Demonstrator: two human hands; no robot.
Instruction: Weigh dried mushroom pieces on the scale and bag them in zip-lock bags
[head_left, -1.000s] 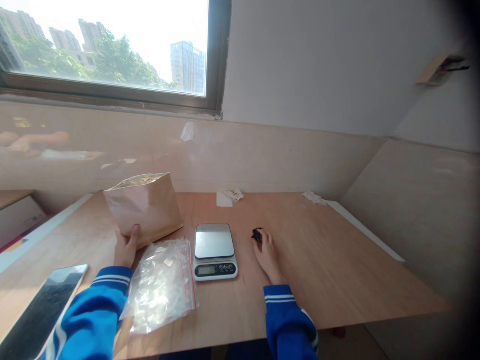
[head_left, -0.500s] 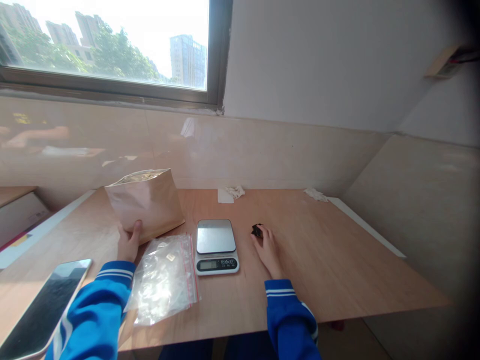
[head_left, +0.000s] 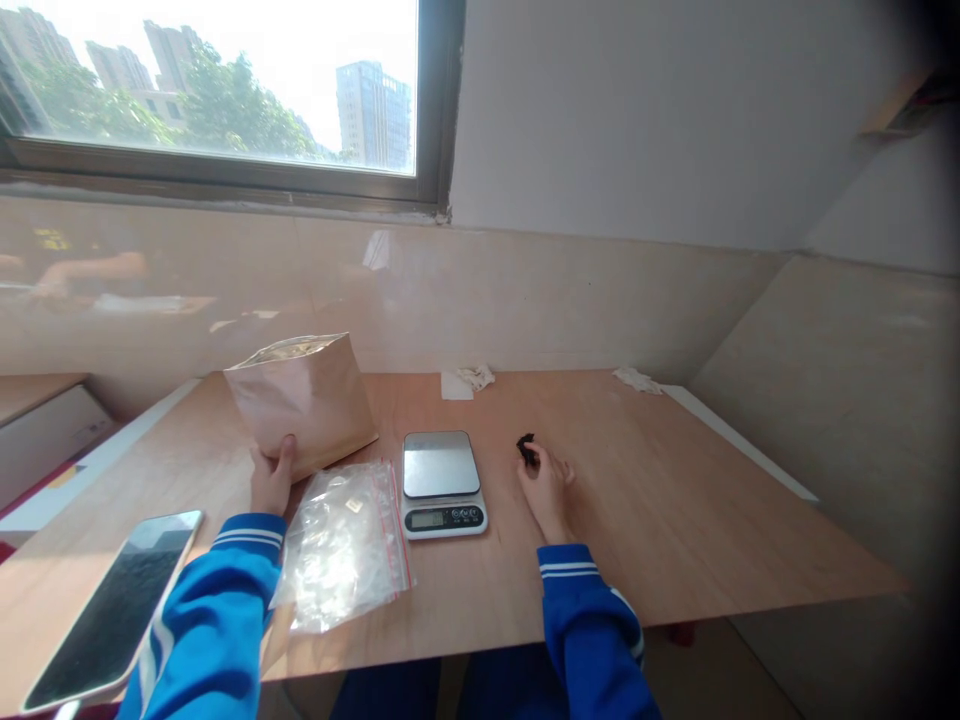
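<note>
My left hand (head_left: 271, 478) grips the lower left part of a brown kraft paper pouch (head_left: 311, 405), which stands tilted with its top open. What lies inside the pouch is hidden. Between the thumb and fingers of my right hand (head_left: 545, 482) is a small dark, crumpled piece (head_left: 526, 447); its kind is not clear. A digital kitchen scale (head_left: 441, 466) with a bare metal plate sits between my hands, its display lit too faintly to read. Clear zip-lock bags (head_left: 341, 550) with red seal strips lie left of the scale, by my left wrist.
A smartphone (head_left: 112, 610) lies at the table's left front, a cable at its lower end. Crumpled tissue (head_left: 477, 376) and a white card (head_left: 456, 386) rest by the back wall, with more tissue (head_left: 637, 380) at the back right. A window (head_left: 225, 90) is above.
My right fingers have closed around the dark piece, which looks turned more upright and slightly raised. The whole view has shifted a little; my left hand still holds the pouch.
</note>
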